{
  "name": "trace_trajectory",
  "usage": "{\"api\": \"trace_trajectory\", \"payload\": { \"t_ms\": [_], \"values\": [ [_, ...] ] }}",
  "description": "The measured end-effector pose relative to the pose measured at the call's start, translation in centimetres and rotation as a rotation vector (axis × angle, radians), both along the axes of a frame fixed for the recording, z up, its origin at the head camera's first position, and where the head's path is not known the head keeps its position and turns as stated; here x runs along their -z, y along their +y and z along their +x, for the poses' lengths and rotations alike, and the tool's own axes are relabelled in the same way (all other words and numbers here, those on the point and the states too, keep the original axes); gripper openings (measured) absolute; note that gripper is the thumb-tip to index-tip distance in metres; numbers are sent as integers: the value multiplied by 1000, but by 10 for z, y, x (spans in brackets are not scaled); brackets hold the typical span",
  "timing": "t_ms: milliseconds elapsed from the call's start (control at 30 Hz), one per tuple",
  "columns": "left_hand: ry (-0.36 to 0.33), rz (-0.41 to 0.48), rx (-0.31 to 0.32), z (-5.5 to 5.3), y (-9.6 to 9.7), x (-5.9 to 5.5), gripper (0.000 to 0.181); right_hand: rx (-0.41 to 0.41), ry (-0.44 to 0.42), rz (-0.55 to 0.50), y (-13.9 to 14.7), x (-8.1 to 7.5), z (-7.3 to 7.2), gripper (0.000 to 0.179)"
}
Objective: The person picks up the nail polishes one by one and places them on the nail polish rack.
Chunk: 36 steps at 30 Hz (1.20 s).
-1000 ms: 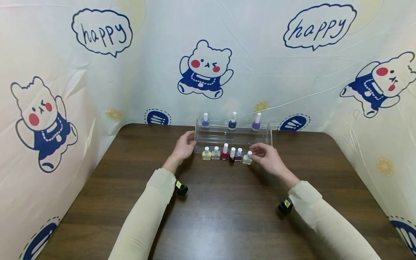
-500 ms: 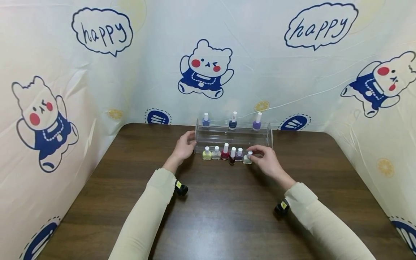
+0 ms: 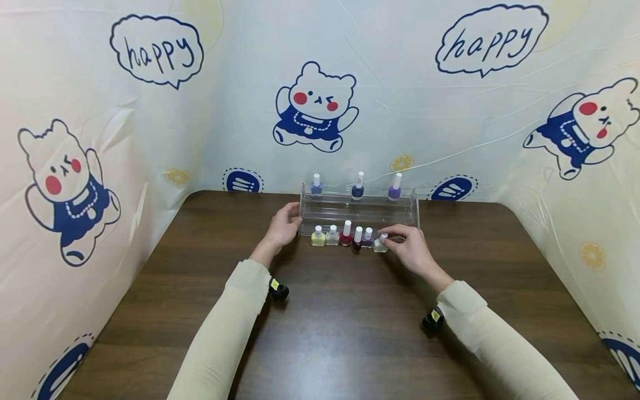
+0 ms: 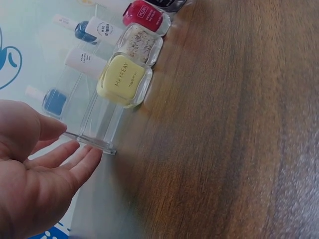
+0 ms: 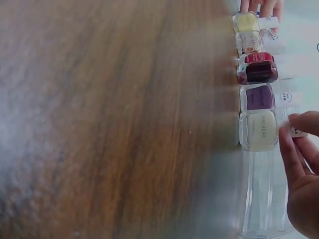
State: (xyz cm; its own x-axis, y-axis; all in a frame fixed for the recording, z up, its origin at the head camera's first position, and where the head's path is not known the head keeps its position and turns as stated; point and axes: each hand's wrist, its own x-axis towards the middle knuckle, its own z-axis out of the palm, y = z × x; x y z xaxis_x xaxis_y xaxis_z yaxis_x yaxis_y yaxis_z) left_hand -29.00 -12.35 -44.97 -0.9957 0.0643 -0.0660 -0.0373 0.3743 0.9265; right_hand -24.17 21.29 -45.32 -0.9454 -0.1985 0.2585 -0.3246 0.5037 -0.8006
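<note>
A clear acrylic display rack (image 3: pixel 345 214) stands near the table's back edge. My left hand (image 3: pixel 284 225) pinches its left end panel between thumb and fingers, as the left wrist view shows. At the right end of the front row, my right hand (image 3: pixel 411 248) pinches the white cap of a milky-white nail polish bottle (image 5: pixel 261 130). Left of that bottle are a purple bottle (image 5: pixel 259 97), a dark red one (image 5: pixel 261 73) set a little forward, a red one (image 3: pixel 345 239), a speckled clear one (image 4: pixel 138 45) and a yellow one (image 4: pixel 122 78).
On the rack's top tier stand a light blue bottle (image 3: pixel 316 188), a dark blue bottle (image 3: pixel 357 191) and a purple-lilac bottle (image 3: pixel 394 192). The brown wooden table (image 3: pixel 320 333) extends in front. A printed cloth (image 3: pixel 225 111) hangs behind and at both sides.
My right hand has shifted slightly left, its fingers closer around the cap of the milky-white bottle. The left hand and the rack look unmoved.
</note>
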Motion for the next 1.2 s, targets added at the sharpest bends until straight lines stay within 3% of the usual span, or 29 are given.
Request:
{"api": "trace_trajectory", "payload": {
  "t_ms": [667, 1200],
  "values": [
    [7, -8, 12, -1, -2, 4, 48, 23, 48, 17, 2, 3, -2, 14],
    [38, -65, 5, 1, 1, 4, 44, 29, 93, 1, 9, -10, -1, 15]
  ]
}}
